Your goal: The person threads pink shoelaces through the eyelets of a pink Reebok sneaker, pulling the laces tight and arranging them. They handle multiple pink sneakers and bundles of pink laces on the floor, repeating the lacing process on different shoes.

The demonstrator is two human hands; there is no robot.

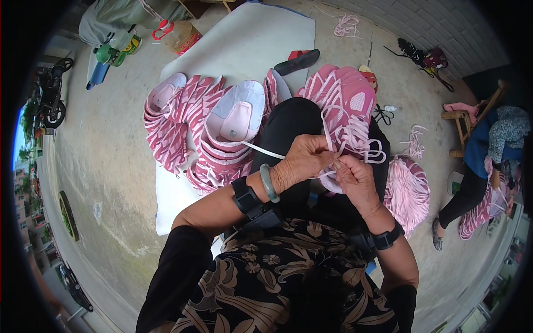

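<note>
Pinching the white lace (265,150) taut between left hand (302,161) and right hand (355,180), both closed on it, threading squarely through the pink shoe upper (347,108) at frame centre.

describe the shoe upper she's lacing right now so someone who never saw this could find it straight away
Start at the person's black-trousered lap in the middle of the picture. On the far knee lies a pink shoe upper with white stripes, and the left hand and right hand pinch a white lace threaded into it. Unlike the pile of uppers on the white mat, it alone has laces.
</note>
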